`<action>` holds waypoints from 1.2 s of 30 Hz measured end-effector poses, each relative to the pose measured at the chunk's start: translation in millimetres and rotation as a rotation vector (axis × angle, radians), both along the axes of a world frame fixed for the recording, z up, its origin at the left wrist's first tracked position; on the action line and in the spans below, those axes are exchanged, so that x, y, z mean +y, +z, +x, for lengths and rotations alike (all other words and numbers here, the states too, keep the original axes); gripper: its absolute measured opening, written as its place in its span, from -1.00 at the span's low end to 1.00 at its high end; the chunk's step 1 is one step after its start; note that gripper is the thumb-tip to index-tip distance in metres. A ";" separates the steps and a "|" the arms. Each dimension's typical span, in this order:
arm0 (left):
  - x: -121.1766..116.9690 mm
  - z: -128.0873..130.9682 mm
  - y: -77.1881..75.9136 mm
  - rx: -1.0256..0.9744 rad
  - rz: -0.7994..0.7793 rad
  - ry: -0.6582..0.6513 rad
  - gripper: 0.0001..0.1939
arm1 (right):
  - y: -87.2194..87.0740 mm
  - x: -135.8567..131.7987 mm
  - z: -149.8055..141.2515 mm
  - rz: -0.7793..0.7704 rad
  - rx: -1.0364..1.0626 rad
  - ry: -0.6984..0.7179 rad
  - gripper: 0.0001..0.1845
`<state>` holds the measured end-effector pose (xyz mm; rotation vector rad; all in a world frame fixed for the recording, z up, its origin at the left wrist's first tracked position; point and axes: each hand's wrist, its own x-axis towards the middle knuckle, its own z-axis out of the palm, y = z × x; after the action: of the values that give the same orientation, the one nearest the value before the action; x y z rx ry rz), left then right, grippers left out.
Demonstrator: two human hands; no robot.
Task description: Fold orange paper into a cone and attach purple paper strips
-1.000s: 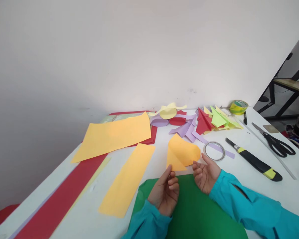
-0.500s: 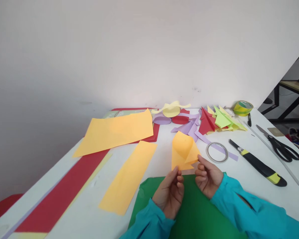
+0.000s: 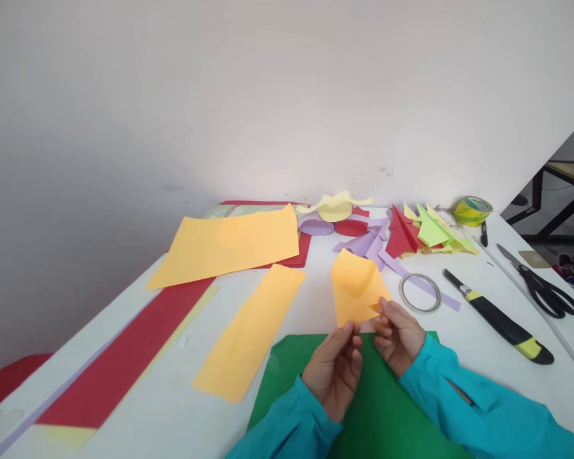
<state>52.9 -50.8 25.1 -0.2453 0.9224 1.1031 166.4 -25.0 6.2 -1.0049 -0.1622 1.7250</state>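
Observation:
A small orange paper piece (image 3: 355,285), folded into a loose cone shape, is held up between both hands just above the white table (image 3: 287,299). My left hand (image 3: 335,370) pinches its lower left corner with closed fingertips. The lower right edge is gripped by my right hand (image 3: 398,335), fingers curled. Both hands hover over a green sheet (image 3: 363,408) at the table's near edge. Both sleeves are teal.
Two larger orange sheets (image 3: 229,245) (image 3: 251,331) and a long red strip (image 3: 124,360) lie to the left. Behind are purple, red and yellow-green paper scraps (image 3: 397,236). To the right sit a tape ring (image 3: 419,293), a utility knife (image 3: 500,325), scissors (image 3: 543,290) and a yellow-green tape roll (image 3: 472,210).
The right hand went from open beside the paper to closed on its right edge. The paper's right side has folded inward, and the left hand has shifted slightly right.

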 end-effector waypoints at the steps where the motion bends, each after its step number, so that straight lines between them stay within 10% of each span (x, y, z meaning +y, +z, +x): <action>1: -0.1 0.3 0.2 0.005 0.001 0.002 -0.83 | -0.5 -0.2 -0.1 0.016 -0.014 0.000 -0.56; 36: 2.7 -0.3 0.7 0.017 0.015 0.044 -0.83 | -3.4 -2.3 1.6 0.051 -0.075 0.121 -0.66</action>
<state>52.5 -48.0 25.8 -0.2456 0.9276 1.1541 168.0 -27.4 2.7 -1.0410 -0.3195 1.7845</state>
